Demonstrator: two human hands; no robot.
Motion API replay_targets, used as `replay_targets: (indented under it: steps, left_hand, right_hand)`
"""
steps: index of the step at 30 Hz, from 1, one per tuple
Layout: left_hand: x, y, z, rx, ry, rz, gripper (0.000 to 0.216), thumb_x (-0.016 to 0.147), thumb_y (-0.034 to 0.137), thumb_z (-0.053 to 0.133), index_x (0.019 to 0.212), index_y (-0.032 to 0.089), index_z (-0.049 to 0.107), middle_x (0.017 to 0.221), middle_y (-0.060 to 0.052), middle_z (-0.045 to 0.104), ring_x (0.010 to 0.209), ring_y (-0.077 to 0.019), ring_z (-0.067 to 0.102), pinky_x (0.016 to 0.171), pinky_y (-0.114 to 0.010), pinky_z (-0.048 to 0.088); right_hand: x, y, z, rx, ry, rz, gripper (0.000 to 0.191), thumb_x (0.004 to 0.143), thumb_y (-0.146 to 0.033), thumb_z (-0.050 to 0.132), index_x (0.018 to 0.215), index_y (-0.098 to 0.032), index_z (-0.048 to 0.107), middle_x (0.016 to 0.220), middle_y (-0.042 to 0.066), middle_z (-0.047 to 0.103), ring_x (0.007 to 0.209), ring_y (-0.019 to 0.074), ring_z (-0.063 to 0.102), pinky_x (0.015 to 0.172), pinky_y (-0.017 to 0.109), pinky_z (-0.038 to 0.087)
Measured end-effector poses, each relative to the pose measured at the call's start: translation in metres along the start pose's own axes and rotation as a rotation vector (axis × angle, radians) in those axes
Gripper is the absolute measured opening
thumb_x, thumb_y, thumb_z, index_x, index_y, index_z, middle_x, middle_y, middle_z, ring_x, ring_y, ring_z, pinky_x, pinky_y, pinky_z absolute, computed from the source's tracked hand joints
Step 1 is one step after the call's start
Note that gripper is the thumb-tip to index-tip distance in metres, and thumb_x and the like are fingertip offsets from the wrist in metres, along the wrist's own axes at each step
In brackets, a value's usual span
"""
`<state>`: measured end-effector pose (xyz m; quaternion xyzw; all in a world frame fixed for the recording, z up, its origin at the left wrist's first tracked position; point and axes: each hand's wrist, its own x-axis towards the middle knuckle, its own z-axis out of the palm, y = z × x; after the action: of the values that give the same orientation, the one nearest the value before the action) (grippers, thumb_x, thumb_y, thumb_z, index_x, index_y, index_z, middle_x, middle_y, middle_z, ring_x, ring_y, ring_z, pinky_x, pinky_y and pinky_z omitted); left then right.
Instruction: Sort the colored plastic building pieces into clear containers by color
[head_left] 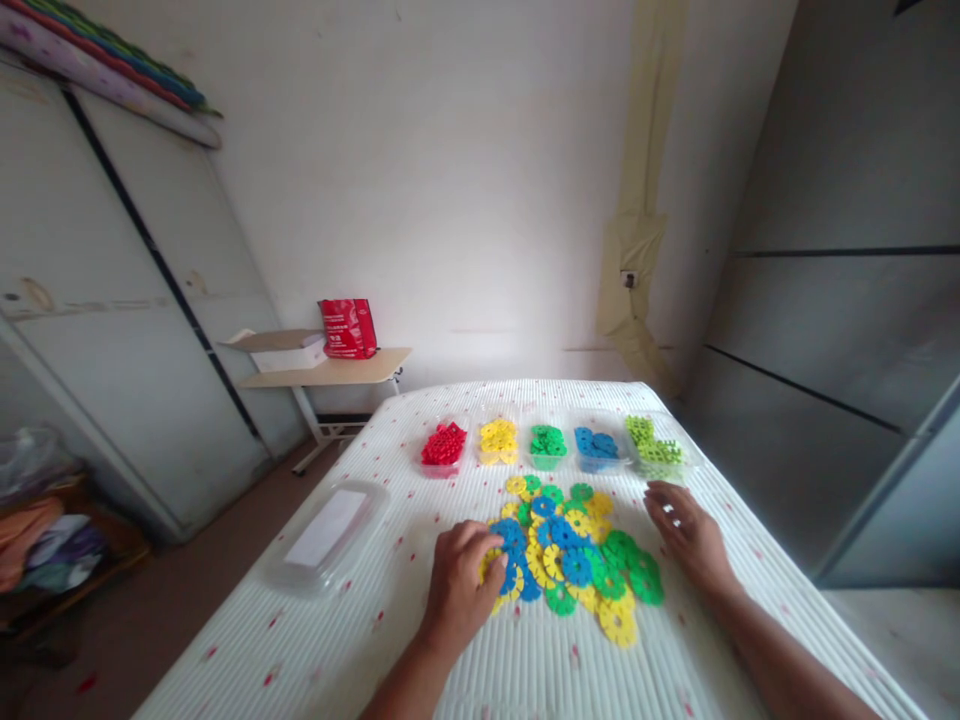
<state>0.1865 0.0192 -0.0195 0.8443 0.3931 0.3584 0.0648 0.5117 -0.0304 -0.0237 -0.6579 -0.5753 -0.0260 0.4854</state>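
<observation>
A loose pile of notched plastic snowflake discs in blue (577, 567), green (645, 577) and yellow (617, 622) lies on the table in front of me. My left hand (461, 580) is at the pile's left edge, with thumb and fingers curled around a yellow snowflake disc (489, 566). To the right of the pile, my right hand (691, 535) rests low over the tablecloth, fingers bent with gaps between them and nothing seen in them. Behind the pile stand clear tubs of red pieces (444, 445), yellow discs (499, 440), green discs (548, 441), blue discs (597, 442) and light green pieces (652, 442).
A clear plastic lid (375, 497) with white paper (328, 528) lies at the left on the patterned tablecloth (247, 640). Farther back, a small side table (352, 372) bears a red bag (349, 328) and a box (289, 352). Cabinets flank both sides.
</observation>
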Motion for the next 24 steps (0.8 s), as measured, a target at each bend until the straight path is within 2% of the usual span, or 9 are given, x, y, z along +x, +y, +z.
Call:
replay_targets:
  steps: [2,8,18,24]
  left_hand:
    - [0.0,0.003,-0.004,0.003,-0.062,-0.003,0.015,0.072,0.025,0.059,0.085,0.021,0.065,0.087,-0.004,0.062,0.087,-0.0214,0.057,0.079,-0.038,0.043]
    - [-0.003,0.007,-0.004,0.079,-0.156,0.005,0.041,0.056,0.027,0.071,0.097,0.024,0.065,0.09,-0.004,0.061,0.089,-0.0241,0.055,0.08,-0.04,0.04]
    - [-0.002,-0.005,0.002,0.038,-0.136,0.006,0.033,0.06,0.018,0.067,0.093,0.024,0.069,0.089,-0.004,0.066,0.085,-0.0211,0.059,0.081,-0.037,0.043]
    - [0.002,-0.015,-0.006,0.036,-0.137,-0.005,0.031,0.062,0.016,0.063,0.091,0.022,0.069,0.087,-0.004,0.069,0.083,-0.0202,0.061,0.08,-0.036,0.046]
  right_hand:
    - [0.001,0.006,0.0,0.027,0.009,0.051,0.034,0.079,-0.047,0.045,0.084,-0.018,0.061,0.086,0.01,0.066,0.069,0.0188,0.064,0.057,0.028,0.053]
    - [0.0,0.009,0.004,0.004,-0.027,0.044,0.032,0.077,-0.045,0.045,0.082,-0.019,0.062,0.085,0.009,0.068,0.075,0.0206,0.064,0.064,0.029,0.053]
    - [0.001,0.005,0.003,-0.056,-0.073,0.028,0.034,0.076,-0.046,0.042,0.078,-0.019,0.063,0.081,0.009,0.069,0.074,0.0215,0.065,0.069,0.032,0.052]
    - [0.002,0.001,0.001,-0.049,-0.074,0.041,0.033,0.075,-0.047,0.042,0.076,-0.02,0.062,0.079,0.008,0.069,0.073,0.0208,0.065,0.068,0.03,0.052]
